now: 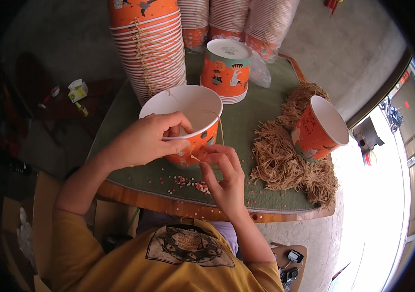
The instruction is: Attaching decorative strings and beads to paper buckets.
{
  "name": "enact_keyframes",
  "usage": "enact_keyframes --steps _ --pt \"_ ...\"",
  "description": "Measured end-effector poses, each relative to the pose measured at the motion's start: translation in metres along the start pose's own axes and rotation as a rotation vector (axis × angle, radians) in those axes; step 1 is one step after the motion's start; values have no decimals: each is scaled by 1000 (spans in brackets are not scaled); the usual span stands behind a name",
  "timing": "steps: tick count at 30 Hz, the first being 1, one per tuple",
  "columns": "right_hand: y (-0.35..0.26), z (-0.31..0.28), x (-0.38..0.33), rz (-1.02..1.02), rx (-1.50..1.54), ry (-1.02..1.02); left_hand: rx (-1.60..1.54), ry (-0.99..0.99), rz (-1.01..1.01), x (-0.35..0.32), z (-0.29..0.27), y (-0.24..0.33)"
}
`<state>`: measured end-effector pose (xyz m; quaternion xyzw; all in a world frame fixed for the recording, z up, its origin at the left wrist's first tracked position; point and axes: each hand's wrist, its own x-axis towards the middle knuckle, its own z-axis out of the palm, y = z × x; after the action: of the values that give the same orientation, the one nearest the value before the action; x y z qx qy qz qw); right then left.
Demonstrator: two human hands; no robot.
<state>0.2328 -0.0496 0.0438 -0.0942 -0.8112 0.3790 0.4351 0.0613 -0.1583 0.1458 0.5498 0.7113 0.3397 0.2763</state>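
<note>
At frame centre, the left hand (pixel 151 138) grips the orange paper cup (pixel 188 121) rim; the right hand (pixel 222 173) pinches its tan string (pixel 219 127).

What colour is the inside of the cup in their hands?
Plain white inside the cup, orange outside; the head view shows it.

An orange paper cup (pixel 186 127) with a white inside stands upright, open, just before the tall cup stack (pixel 149 48); a thin tan string (pixel 215 121) runs across its rim.
</note>
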Motion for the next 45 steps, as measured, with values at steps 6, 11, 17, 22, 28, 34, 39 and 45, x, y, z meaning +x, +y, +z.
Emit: enact_keyframes --steps 6,11,17,22,28,34,39,45 --pt "-5 4 -2 19 47 -41 -67 94 72 4 15 -4" --pt "-4 3 -4 30 41 -60 -142 54 -13 7 15 -7" --pt "-3 2 -3 -9 2 -49 -180 -18 -28 11 14 -10" --pt "-9 3 2 -151 -51 19 -224 -44 -45 13 17 -5" --pt "-3 3 -3 -57 -37 -123 -237 -49 -51 15 17 -6" --pt "-9 8 7 96 110 119 -190 -29 -43 14 21 -2" --pt "-10 11 9 103 64 139 -219 -34 -37 14 24 -3" --pt "-10 12 9 126 49 140 -195 -44 -42 13 27 -5"
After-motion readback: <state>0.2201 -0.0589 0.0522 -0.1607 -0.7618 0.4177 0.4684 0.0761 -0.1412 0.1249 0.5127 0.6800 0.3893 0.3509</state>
